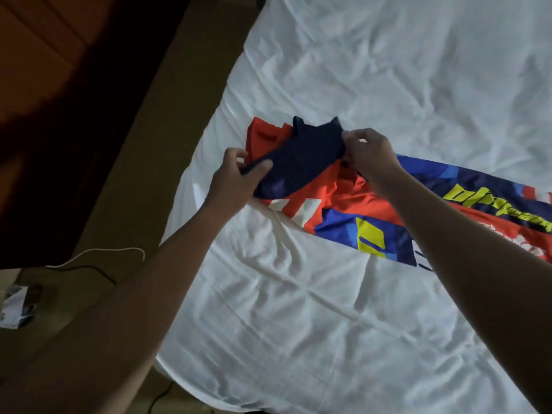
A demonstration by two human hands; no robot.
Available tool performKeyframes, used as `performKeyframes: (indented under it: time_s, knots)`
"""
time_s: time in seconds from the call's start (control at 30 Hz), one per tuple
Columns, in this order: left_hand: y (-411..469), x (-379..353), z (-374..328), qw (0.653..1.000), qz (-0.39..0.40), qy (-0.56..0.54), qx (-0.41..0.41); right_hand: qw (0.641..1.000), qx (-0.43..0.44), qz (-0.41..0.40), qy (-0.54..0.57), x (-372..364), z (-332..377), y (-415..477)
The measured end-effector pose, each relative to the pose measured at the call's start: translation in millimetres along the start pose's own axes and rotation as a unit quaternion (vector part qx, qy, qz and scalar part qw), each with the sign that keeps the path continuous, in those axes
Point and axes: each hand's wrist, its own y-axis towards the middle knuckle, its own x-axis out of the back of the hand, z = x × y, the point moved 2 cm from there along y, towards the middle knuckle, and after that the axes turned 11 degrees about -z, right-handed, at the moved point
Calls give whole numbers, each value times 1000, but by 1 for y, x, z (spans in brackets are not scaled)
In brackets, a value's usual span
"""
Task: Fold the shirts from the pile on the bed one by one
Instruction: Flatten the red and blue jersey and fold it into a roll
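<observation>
A red, blue and yellow printed shirt point(352, 201) lies stretched across the white bed sheet point(328, 309), running from the left edge toward the right. Its dark navy part point(301, 156), near the collar end, is lifted off the red cloth. My left hand point(236, 177) grips the lower left end of that navy part, thumb on top. My right hand point(367, 150) pinches its upper right corner. The shirt's far right end runs out of view. No pile of shirts shows in this view.
The bed's left edge point(191, 186) runs diagonally, with brown floor point(143, 162) beside it. A white cable point(98, 253) and a dark cable lie on the floor at the lower left, near a small printed packet point(18, 306). Dark wooden furniture point(44, 70) fills the upper left.
</observation>
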Motion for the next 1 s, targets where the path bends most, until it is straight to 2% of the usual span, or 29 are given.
performKeyframes:
  time_s: [0.1,0.2,0.3,0.37,0.47,0.53,0.6,0.63,0.7,0.77,0.87,1.0]
  knots:
    - [0,0,27,991,14,129,-25,998,3,25,-50,-8,-10,4]
    - [9,14,39,991,-21,126,-50,996,10,30,-80,-11,-14,4]
    - [14,33,57,989,-52,138,-31,988,34,73,-134,-7,-19,-1]
    - [12,43,68,979,-26,200,-34,971,77,89,-208,-1,-26,-7]
    - [3,47,64,944,23,321,-74,941,132,57,-307,15,-35,-16]
    - [4,41,50,949,4,295,-113,937,110,39,-330,23,-43,-20]
    - [6,29,26,977,-24,184,-106,932,91,36,-349,26,-50,-21]
    - [9,20,18,986,-25,136,-90,933,96,39,-346,26,-53,-21]
    - [16,0,6,991,-13,114,-69,944,115,37,-309,27,-55,-20]
    - [21,-12,6,985,2,164,-56,957,112,18,-266,29,-52,-18]
    - [20,-8,16,984,-33,169,-46,974,80,-11,-212,37,-54,-13]
    - [6,9,29,978,-57,201,-26,979,53,0,-197,40,-66,-12]
